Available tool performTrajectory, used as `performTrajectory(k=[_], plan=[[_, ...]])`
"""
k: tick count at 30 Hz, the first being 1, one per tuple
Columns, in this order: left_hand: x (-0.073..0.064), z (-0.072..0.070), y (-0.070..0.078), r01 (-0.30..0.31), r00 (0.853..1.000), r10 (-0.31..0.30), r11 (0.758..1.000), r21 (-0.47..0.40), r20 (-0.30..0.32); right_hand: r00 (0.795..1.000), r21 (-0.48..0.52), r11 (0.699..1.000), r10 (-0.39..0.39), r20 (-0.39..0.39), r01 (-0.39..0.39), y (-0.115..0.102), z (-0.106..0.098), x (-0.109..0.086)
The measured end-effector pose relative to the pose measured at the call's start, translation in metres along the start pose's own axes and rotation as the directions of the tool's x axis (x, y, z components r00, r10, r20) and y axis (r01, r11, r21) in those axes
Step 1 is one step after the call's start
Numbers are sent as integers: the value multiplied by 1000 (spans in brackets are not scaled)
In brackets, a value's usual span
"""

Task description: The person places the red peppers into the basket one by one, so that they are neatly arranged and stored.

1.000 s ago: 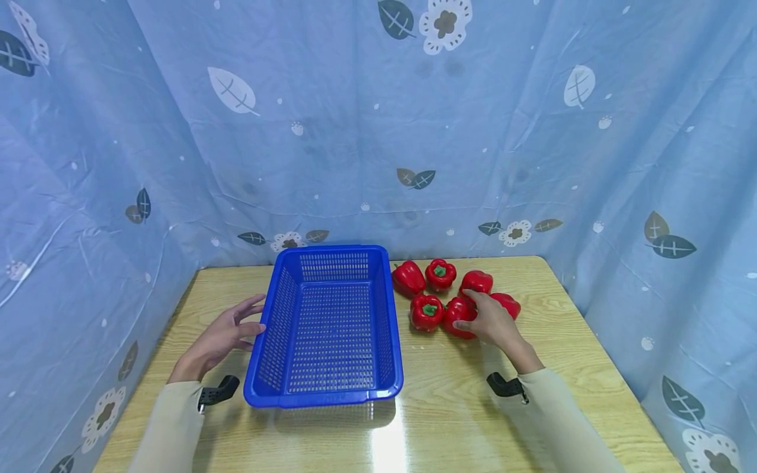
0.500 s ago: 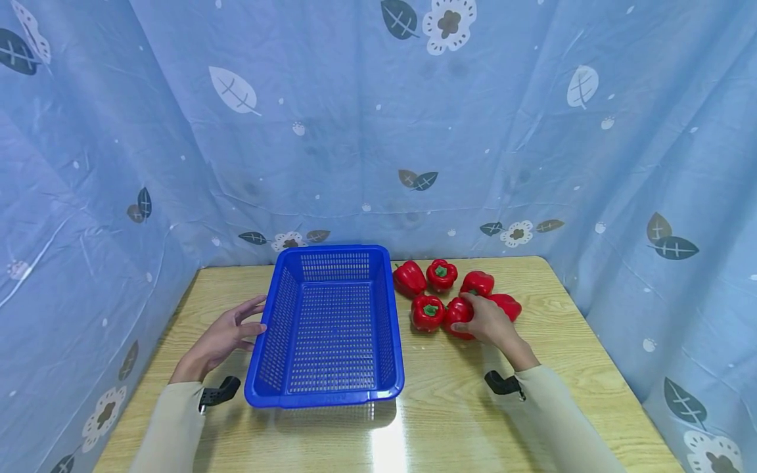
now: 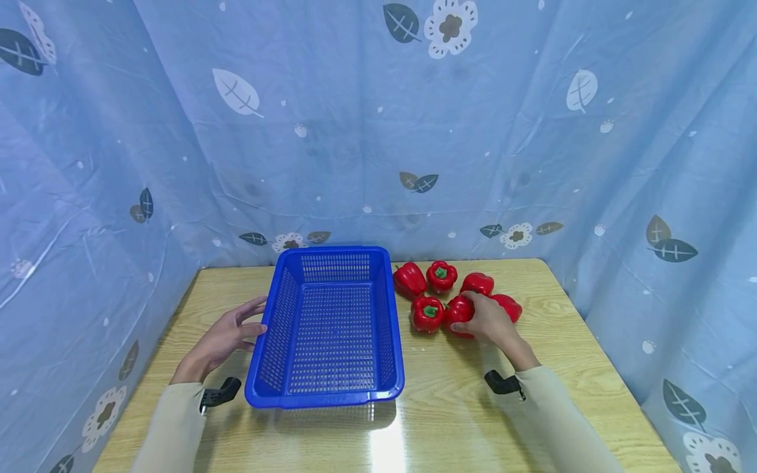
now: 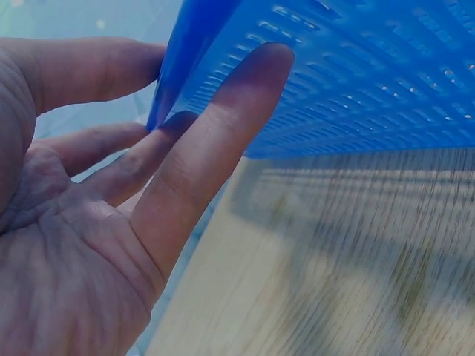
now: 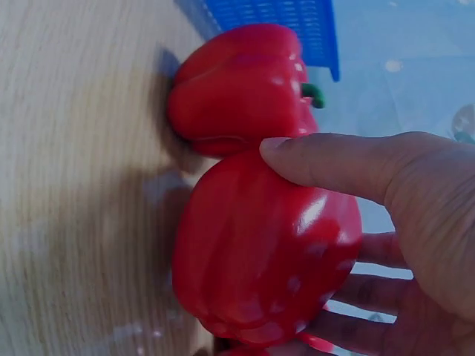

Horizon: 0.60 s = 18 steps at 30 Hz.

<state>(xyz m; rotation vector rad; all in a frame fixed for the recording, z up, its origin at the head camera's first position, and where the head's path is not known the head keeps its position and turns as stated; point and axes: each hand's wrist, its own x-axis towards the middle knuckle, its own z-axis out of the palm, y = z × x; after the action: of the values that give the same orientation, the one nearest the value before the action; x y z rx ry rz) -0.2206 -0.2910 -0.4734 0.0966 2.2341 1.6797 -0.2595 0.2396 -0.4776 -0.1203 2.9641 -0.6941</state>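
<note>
A blue plastic basket (image 3: 331, 399) with slotted walls stands on the table, with nothing inside it. My left hand (image 3: 227, 334) is at its left side, fingers extended, touching the rim and outer wall; in the left wrist view one straight finger (image 4: 223, 122) lies along the slotted wall (image 4: 356, 81). On the right, my right hand (image 3: 492, 322) grips a red bell pepper (image 3: 460, 315), which rests on the table. The right wrist view shows the thumb on one side of this pepper (image 5: 260, 245) and the other fingers round its far side, partly hidden.
Close around the gripped one lie several more red bell peppers: one with a green stem (image 3: 427, 314) just left, another (image 3: 440, 276) behind, a tilted one (image 3: 409, 280) beside the basket, and others (image 3: 478, 283) partly behind the right hand. A patterned blue curtain (image 3: 367, 131) encloses the wooden table (image 3: 449, 420).
</note>
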Motion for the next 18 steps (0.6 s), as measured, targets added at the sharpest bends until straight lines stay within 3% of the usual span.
performTrajectory(k=[18], plan=[[-2, 2, 1, -17, 1000, 17, 1000, 2, 2, 988, 117, 990, -59, -141, 76, -12, -31, -15]])
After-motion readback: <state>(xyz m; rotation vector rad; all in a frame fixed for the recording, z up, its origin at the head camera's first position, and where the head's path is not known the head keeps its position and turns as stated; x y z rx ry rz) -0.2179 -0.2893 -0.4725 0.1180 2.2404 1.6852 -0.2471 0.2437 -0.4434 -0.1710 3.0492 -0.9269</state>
